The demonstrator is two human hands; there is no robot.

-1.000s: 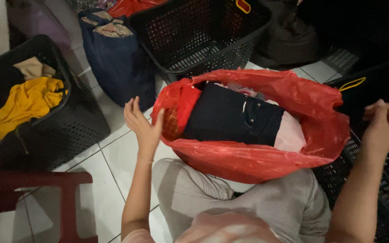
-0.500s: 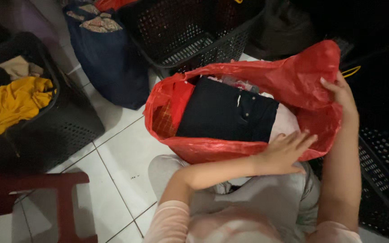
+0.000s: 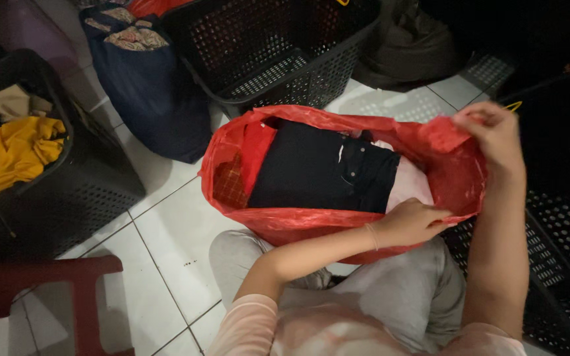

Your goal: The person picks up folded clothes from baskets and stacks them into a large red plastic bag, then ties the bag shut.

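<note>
the right hand [image 3: 489,135] pinched the red plastic bag [image 3: 311,227]'s far rim on the lap while the left hand [image 3: 413,221] curled on the near edge by the folded dark jeans [image 3: 318,168]; probably best pulling both sides evenly so it wouldn't tear

I can't see the fingertips of my left hand [image 3: 411,221]; they dip behind the near rim of the thin red plastic bag [image 3: 232,165]. The folded black denim garment [image 3: 318,175] covers most of the pale pink cloth [image 3: 409,186] beneath it. At far left, the black perforated plastic basket [image 3: 80,191] is cut off by the edge.
</note>
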